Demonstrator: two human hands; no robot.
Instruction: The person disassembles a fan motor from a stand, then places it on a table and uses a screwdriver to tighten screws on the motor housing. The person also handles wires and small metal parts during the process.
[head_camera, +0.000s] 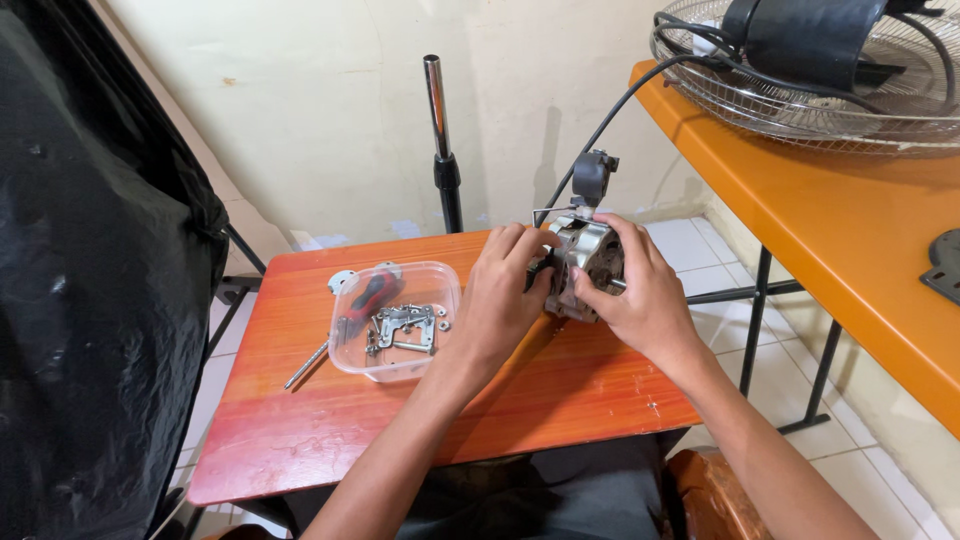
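Head view: both hands clamp a grey motor (588, 268) (a black cable runs off its top) at the far edge of the desk (540, 400). Left hand (497, 300) grips the motor's near-left side, right hand (645, 295) its right side. Left of the motor lies a clear tray (345, 355) holding screws, a bracket and a red-handled screwdriver (370, 292).

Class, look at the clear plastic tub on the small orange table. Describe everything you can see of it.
The clear plastic tub is shallow, rectangular with rounded corners, lidless and upright on the small orange table, left of the left hand, which does not touch it. Inside lie a red-and-black screwdriver, a grey metal bracket and loose screws. The screwdriver's shaft pokes out over its front-left edge.
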